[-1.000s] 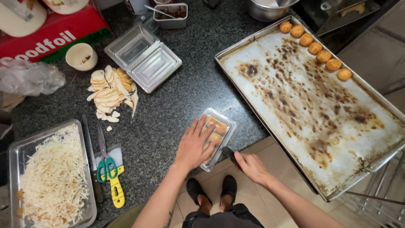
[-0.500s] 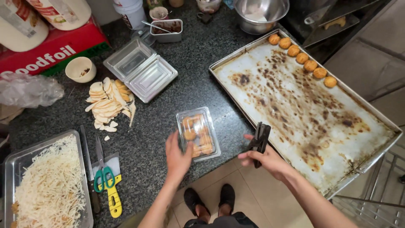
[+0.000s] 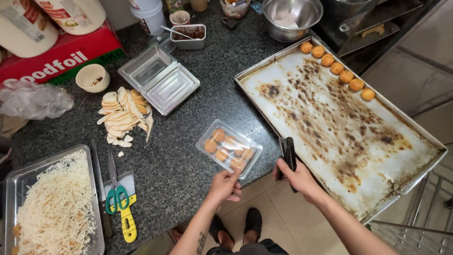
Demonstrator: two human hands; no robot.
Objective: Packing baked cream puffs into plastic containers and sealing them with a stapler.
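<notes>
A clear plastic clamshell box [image 3: 228, 148] with several golden round pastries inside lies closed near the front edge of the dark granite counter [image 3: 207, 99]. My left hand [image 3: 224, 185] pinches its near corner. My right hand [image 3: 297, 178] grips a black stapler [image 3: 287, 154] just right of the box, over the rim of a large stained baking tray [image 3: 339, 127]. Several more round pastries [image 3: 337, 68] sit in a row at the tray's far edge.
An open empty clamshell box [image 3: 159, 79] lies at the back. Sliced pale pieces [image 3: 123, 115], a small bowl [image 3: 92, 78], a pan of shredded cheese [image 3: 52, 208], green scissors and a yellow cutter [image 3: 121, 203], a steel bowl [image 3: 292, 16] and a red foil carton [image 3: 56, 54] crowd the counter.
My left hand has gone from pressing flat on the box to pinching its near corner. My right hand rose from below the counter edge holding the stapler and now holds it beside the box.
</notes>
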